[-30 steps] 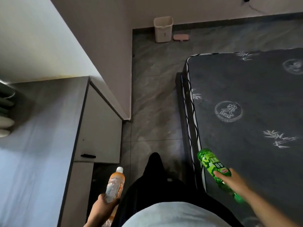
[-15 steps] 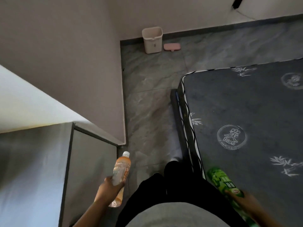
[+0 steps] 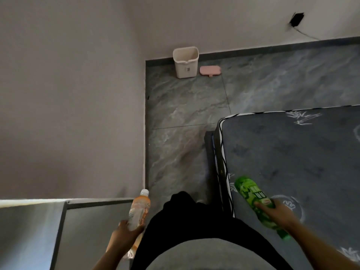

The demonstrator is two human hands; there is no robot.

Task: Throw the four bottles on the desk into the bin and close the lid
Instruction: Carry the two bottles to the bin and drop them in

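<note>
My left hand [image 3: 124,233] grips an orange bottle [image 3: 139,210] with a white cap, cap pointing forward, low at the left beside the desk. A green bottle [image 3: 253,197] lies in my right hand [image 3: 276,212], held over the mattress edge with its base forward. The open white bin [image 3: 186,63] stands far ahead on the floor against the wall corner. Its pink lid [image 3: 210,70] lies flat on the floor just right of it. Both hands are several floor tiles short of the bin.
A dark grey mattress [image 3: 292,162] fills the right side. The grey desk corner [image 3: 68,221] is at the lower left, against the wall [image 3: 68,114]. Grey tiled floor [image 3: 185,123] runs between wall and mattress toward the bin. A wall socket [image 3: 297,16] with a cable sits at top right.
The view has advanced and the bin looks closer. The desk has slid down out of most of the view. Both hands still carry their bottles; the green one has come up.
</note>
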